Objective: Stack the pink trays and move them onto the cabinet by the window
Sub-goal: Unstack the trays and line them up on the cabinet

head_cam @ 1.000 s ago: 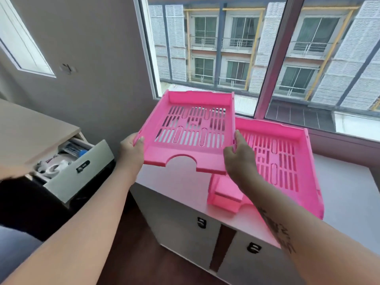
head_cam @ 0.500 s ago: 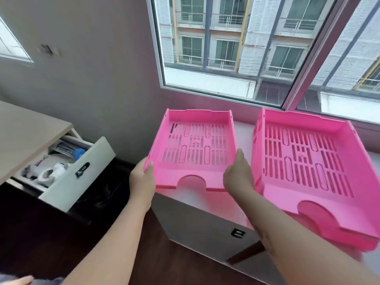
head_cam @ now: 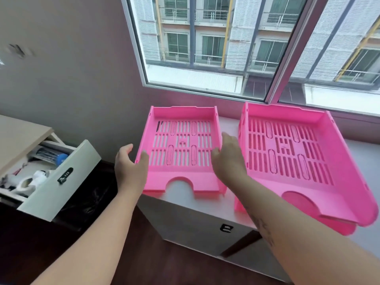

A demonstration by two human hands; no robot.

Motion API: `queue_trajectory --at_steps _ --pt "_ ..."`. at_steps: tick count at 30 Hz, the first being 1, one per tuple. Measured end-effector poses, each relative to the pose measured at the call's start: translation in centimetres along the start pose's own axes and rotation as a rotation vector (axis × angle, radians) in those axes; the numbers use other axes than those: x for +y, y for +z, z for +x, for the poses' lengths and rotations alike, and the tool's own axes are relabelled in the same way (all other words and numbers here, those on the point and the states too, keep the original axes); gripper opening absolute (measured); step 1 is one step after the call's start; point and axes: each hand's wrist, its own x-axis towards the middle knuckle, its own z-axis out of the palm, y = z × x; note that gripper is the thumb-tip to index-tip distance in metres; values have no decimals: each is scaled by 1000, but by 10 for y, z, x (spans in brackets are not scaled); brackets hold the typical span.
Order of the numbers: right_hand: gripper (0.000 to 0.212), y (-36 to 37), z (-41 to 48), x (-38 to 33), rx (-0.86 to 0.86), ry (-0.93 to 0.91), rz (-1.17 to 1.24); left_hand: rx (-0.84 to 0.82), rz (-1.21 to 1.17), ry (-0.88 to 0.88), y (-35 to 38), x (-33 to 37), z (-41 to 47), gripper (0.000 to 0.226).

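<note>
Both hands flank a slotted pink plastic tray [head_cam: 181,149] on the white cabinet [head_cam: 197,221]: left hand [head_cam: 131,167] at nine o'clock, fingers loosely open; right hand [head_cam: 228,159] at three o'clock, fingers slack against its wall. A stacked pink tray pair [head_cam: 298,153] sits farther toward three o'clock.

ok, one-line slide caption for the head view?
Both hands, left and right, at the sides of a pink tray on the window cabinet, beside a pink tray stack.

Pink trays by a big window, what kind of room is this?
Probably a home office or study upstairs. Slotted pink plastic paper trays sit on a white cabinet with latches, an open white desk drawer holds small supplies, and the window faces apartment balconies.
</note>
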Motion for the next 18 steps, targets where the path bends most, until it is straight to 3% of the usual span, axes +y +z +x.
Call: queue_trajectory --at_steps 3,7,14,18 --pt "45 -40 11 1 105 -77 2 19 0 161 20 44 -11 41" --pt "37 -91 21 43 209 -44 -73 -191 5 256 70 91 -42 39" --pt "39 -168 6 155 297 220 -269 -603 87 196 143 125 -106 55" --pt "42 -185 -13 199 169 402 -263 -661 181 99 166 118 -117 56"
